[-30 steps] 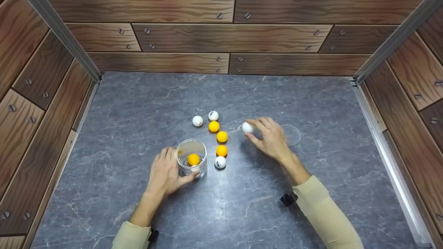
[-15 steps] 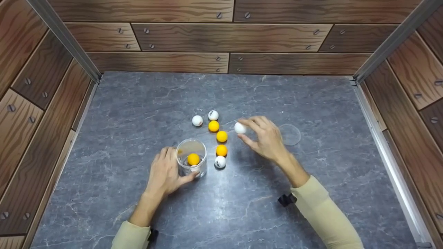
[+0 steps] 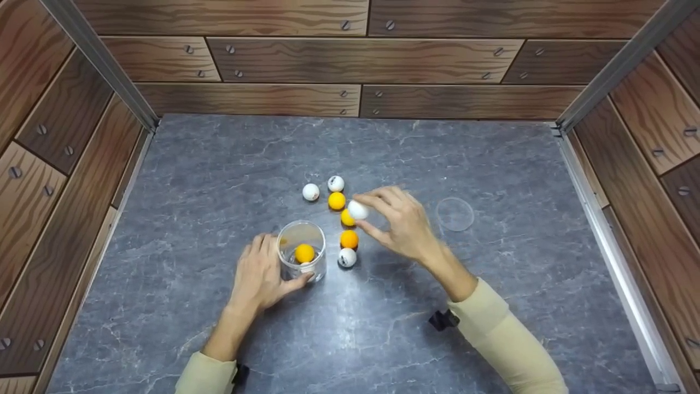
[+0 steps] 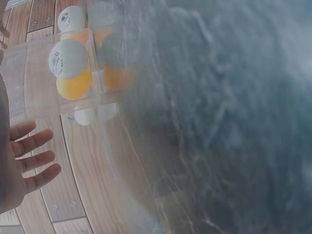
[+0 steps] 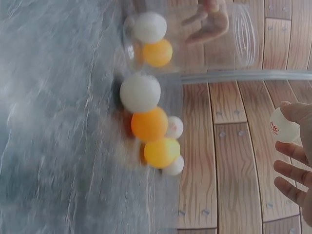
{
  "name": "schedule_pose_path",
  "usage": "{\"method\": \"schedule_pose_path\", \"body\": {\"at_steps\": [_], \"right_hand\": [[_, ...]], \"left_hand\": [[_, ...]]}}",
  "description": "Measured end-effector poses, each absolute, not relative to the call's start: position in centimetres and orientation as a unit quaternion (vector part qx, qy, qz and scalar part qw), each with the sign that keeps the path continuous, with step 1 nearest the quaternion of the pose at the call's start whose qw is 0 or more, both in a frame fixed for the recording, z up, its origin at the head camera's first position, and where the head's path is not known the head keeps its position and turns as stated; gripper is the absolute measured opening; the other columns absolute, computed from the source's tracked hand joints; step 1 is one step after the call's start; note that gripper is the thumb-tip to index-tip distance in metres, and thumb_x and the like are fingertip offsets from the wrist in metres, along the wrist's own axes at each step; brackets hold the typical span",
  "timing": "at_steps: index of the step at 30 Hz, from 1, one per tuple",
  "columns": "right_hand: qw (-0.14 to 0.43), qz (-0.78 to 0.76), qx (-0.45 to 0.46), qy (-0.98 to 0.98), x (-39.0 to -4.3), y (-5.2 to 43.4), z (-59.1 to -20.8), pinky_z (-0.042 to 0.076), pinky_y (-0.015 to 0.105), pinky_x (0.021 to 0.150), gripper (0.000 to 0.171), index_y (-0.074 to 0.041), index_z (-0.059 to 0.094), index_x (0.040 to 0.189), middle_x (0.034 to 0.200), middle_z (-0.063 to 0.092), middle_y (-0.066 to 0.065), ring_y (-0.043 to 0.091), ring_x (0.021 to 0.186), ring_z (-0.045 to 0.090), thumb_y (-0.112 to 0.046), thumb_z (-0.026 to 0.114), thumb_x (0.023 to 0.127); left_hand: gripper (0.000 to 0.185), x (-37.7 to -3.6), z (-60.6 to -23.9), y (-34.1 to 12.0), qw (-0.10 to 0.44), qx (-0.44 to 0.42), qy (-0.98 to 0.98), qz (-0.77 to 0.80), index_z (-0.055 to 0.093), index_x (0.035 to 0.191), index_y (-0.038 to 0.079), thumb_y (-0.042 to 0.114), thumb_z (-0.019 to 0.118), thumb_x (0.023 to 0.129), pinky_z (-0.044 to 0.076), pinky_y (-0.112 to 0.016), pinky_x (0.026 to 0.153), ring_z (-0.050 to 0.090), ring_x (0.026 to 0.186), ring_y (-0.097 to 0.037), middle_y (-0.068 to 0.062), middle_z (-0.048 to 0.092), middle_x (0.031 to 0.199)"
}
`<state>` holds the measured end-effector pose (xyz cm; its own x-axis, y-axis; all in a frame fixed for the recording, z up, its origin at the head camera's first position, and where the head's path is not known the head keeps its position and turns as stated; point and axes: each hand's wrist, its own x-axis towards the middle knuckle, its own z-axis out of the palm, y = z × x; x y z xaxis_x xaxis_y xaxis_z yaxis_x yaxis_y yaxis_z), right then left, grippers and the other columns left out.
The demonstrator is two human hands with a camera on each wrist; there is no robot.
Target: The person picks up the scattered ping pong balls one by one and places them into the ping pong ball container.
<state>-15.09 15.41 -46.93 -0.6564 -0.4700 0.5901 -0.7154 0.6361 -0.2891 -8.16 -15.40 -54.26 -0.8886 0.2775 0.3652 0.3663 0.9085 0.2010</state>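
While pinched between thumb and fingertips of right hand (image 3: pixel 402 224) above ball row, at two o'clock from clear jar (image 3: pixel 302 251) gripped by left hand (image 3: pixel 262 273) on grey counter (image 3: pixel 219 180), white ball (image 3: pixel 357 210): judged light, rigid, slippery, best held across its middle.

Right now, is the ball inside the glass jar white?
No, the ball in the glass jar is orange.

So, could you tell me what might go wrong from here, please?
The right hand pinches a white ball only at its fingertips, directly above the orange balls; a slip could scatter that row. The clear jar, held by the left hand, has a narrow mouth, so a drop might bounce off its rim.
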Motion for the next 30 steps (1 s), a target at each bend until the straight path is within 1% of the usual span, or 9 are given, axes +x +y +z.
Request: {"method": "schedule_pose_path", "body": {"at_steps": [6,12,16,22,27,30], "right_hand": [[0.243,0.259,0.370,-0.858,-14.5,13.7,-46.8,0.060,0.038,0.090,0.041,-0.013,0.075,0.125,0.111,0.076,0.006,0.023,0.102,0.070,-0.032,0.082,0.090],[0.241,0.260,0.384,-0.853,-14.1,12.7,-46.6,0.059,0.036,0.090,0.042,-0.014,0.075,0.126,0.111,0.075,0.005,0.022,0.102,0.069,-0.033,0.083,0.089],[0.238,0.259,0.394,-0.849,-13.8,12.2,-46.4,0.059,0.034,0.089,0.042,-0.016,0.074,0.128,0.111,0.075,0.003,0.020,0.102,0.069,-0.034,0.082,0.090],[0.239,0.260,0.405,-0.843,-13.5,11.4,-46.2,0.059,0.033,0.091,0.040,-0.016,0.075,0.125,0.112,0.075,0.002,0.020,0.103,0.069,-0.034,0.082,0.090],[0.239,0.263,0.410,-0.840,-13.3,10.8,-46.2,0.059,0.034,0.091,0.040,-0.016,0.076,0.123,0.113,0.076,0.003,0.020,0.104,0.070,-0.033,0.084,0.088],[0.233,0.270,0.414,-0.837,-13.2,10.3,-46.2,0.059,0.034,0.091,0.042,-0.017,0.075,0.124,0.114,0.076,0.002,0.020,0.106,0.070,-0.032,0.085,0.087]], "left_hand": [[0.094,-8.1,-54.4,-15.4,0.172,-0.164,-0.962,-0.131,0.060,0.126,-0.002,0.076,0.068,0.075,0.053,-0.045,0.083,0.062,0.107,-0.033,-0.016,0.066,0.113],[0.093,-8.2,-54.4,-15.4,0.174,-0.168,-0.961,-0.135,0.060,0.127,-0.002,0.075,0.069,0.075,0.053,-0.045,0.082,0.061,0.107,-0.033,-0.017,0.066,0.113],[0.094,-8.2,-54.3,-15.4,0.175,-0.170,-0.960,-0.136,0.060,0.128,-0.002,0.075,0.068,0.075,0.054,-0.045,0.083,0.062,0.108,-0.033,-0.017,0.067,0.113],[0.098,-8.2,-54.3,-15.4,0.175,-0.172,-0.961,-0.132,0.059,0.131,-0.004,0.076,0.067,0.075,0.055,-0.046,0.083,0.062,0.109,-0.034,-0.018,0.067,0.114],[0.101,-8.2,-54.4,-15.4,0.184,-0.175,-0.958,-0.132,0.058,0.132,-0.006,0.076,0.067,0.075,0.055,-0.045,0.082,0.063,0.108,-0.035,-0.019,0.067,0.114],[0.100,-8.2,-54.5,-15.4,0.192,-0.176,-0.956,-0.131,0.059,0.130,-0.005,0.077,0.067,0.075,0.054,-0.045,0.080,0.063,0.106,-0.034,-0.019,0.067,0.112]]}}
